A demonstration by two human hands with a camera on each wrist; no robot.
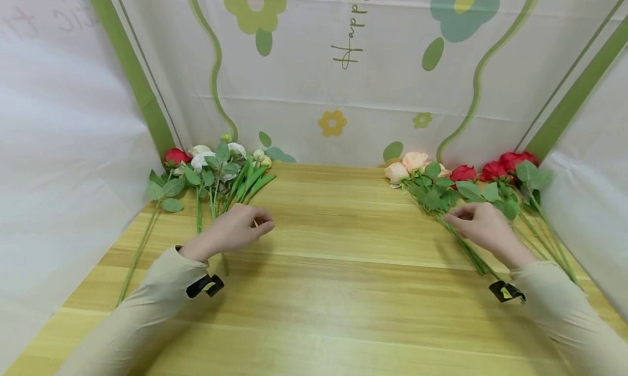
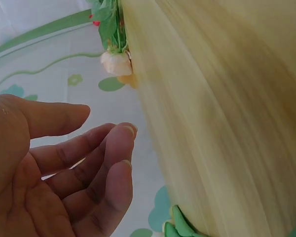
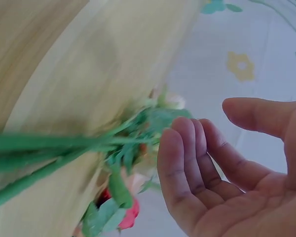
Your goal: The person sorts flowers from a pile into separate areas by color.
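Note:
Above the stems of the left flower group, my left hand point(image 1: 239, 227) is held with loosely bent fingers and nothing in it. In the left wrist view a gap shows between thumb and fingertips. White flowers point(image 1: 201, 161) with green leaves lie near it, beside a bunch of green tulip-like leaves or buds point(image 1: 252, 181). My right hand point(image 1: 478, 227) hovers over the stems of the pale peach roses point(image 1: 415, 162), its fingers also loosely bent and holding nothing. Behind it lie red roses point(image 1: 495, 170). The right wrist view shows green stems point(image 3: 44, 148) passing beside the fingers.
A single red rose point(image 1: 176, 156) with a long stem lies at the far left of the wooden table point(image 1: 333, 289). A white cloth point(image 1: 304, 65) printed with flowers hangs along the back edge. More white cloth stands at both sides.

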